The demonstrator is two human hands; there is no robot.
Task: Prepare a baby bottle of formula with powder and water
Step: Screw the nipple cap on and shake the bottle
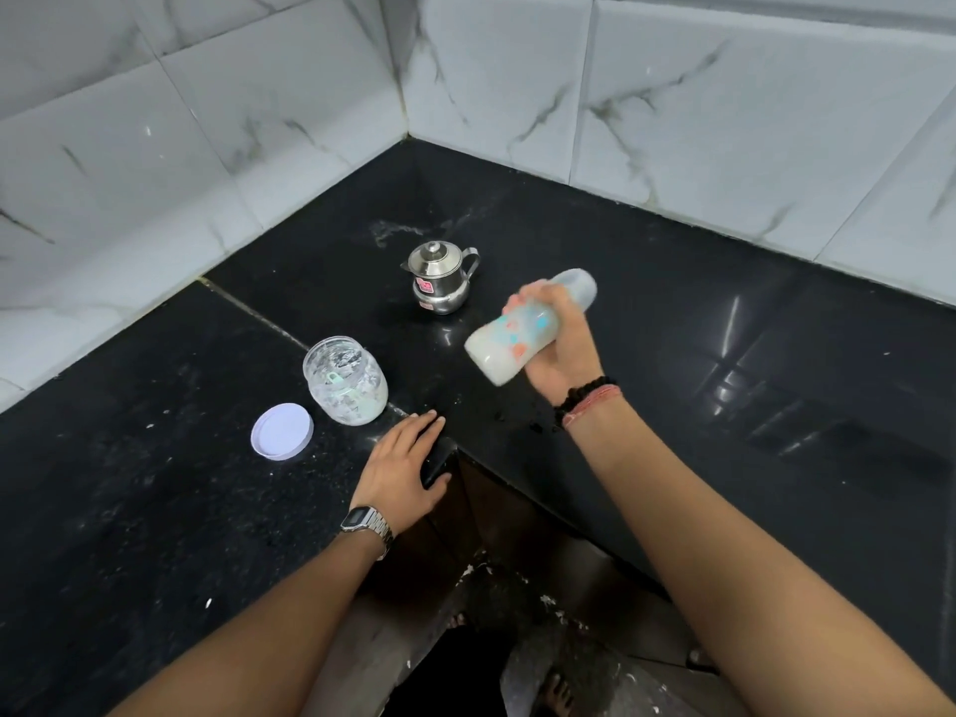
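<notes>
My right hand [561, 349] grips a baby bottle [509, 338] above the black counter. The bottle is capped, tilted almost sideways and blurred, with milky white liquid inside and coloured prints on its side. My left hand [406, 465] rests flat on the counter's inner corner edge, fingers straight. A clear plastic jar [345, 382] stands open to the left, holding white powder and a pale green scoop. Its white lid [282, 431] lies flat beside it. A small steel kettle [441, 277] with its lid on stands behind the bottle.
The black stone counter [672, 313] runs in an L along marble-tiled walls [672, 111]. White specks of powder dot the counter near the jar. Below the corner, the floor and my bare feet [556, 693] are visible.
</notes>
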